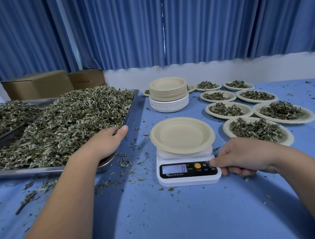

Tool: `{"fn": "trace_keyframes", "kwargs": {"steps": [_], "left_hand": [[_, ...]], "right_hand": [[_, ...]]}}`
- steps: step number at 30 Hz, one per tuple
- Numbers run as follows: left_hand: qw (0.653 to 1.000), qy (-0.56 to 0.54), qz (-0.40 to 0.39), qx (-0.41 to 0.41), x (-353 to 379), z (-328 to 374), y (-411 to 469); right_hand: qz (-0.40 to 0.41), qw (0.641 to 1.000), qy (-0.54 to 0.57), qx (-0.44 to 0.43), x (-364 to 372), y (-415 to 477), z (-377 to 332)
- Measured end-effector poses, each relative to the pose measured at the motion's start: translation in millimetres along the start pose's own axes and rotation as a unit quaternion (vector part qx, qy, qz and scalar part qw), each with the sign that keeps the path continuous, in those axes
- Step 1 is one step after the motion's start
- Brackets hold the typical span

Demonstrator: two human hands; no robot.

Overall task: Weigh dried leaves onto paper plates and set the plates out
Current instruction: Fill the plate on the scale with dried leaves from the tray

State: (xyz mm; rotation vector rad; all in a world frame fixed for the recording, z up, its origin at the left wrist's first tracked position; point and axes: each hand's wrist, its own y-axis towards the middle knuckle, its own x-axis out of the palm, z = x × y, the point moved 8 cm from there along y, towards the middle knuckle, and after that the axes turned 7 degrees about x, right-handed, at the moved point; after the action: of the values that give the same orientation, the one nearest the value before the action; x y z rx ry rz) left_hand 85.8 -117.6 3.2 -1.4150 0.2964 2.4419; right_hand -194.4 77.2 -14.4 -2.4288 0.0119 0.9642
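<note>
An empty beige paper plate (182, 134) rests on a white digital scale (188, 179) in the middle of the blue table. My right hand (242, 157) is at the scale's right end, index fingertip touching the button panel, other fingers curled. My left hand (107, 140) lies palm down in the heap of dried leaves (64, 122) at the near right corner of a big steel tray (47, 170); its fingers sink into the leaves, so any grasp is hidden. Several filled plates (257, 130) stand to the right.
A stack of beige and white paper plates (168, 95) stands behind the scale. A second tray of leaves (5, 117) sits at far left. Cardboard boxes (37, 84) and blue curtains line the back. Leaf crumbs litter the cloth (128, 163).
</note>
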Motion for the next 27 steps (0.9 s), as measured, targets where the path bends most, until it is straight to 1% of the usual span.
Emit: {"fn": "trace_keyframes", "kwargs": {"steps": [2,3,6,8,9,11,15,17,19,22,24,27], "left_hand": [[0.999,-0.04,-0.035,-0.008,7,0,-3],[0.998,-0.039,-0.049,-0.019,9,-1,-5],[0.997,0.051,-0.055,-0.026,7,-3,-6],[0.993,0.109,-0.028,-0.018,1,0,-6],[0.992,0.121,-0.012,-0.014,-1,1,-6],[0.995,0.104,0.002,-0.009,-1,1,-7],[0.998,0.003,-0.056,-0.031,13,-3,-13],[0.997,-0.007,-0.065,-0.036,17,-2,-15],[0.999,0.029,-0.031,-0.031,12,-1,-16],[0.994,0.102,0.042,-0.017,-1,1,-22],[0.989,0.126,0.077,-0.006,-6,5,-26],[0.985,0.147,0.086,0.016,-10,13,-33]], "right_hand": [[-0.001,1.0,0.002,-0.004,0,1,1],[-0.004,1.0,0.003,-0.005,0,1,1],[-0.016,1.0,0.009,-0.008,0,1,2],[-0.025,1.0,0.014,-0.011,-1,1,3],[-0.029,0.999,0.015,-0.011,-1,1,3],[-0.031,0.999,0.019,-0.009,-2,2,5],[-0.023,0.999,0.031,-0.003,-7,4,11],[-0.017,0.999,0.036,-0.003,-11,3,13],[-0.014,0.999,0.039,-0.004,-14,2,13],[-0.013,0.999,0.044,-0.009,-17,0,12],[-0.014,0.999,0.046,-0.015,-18,0,10],[-0.012,0.999,0.048,-0.021,-20,1,9]]}}
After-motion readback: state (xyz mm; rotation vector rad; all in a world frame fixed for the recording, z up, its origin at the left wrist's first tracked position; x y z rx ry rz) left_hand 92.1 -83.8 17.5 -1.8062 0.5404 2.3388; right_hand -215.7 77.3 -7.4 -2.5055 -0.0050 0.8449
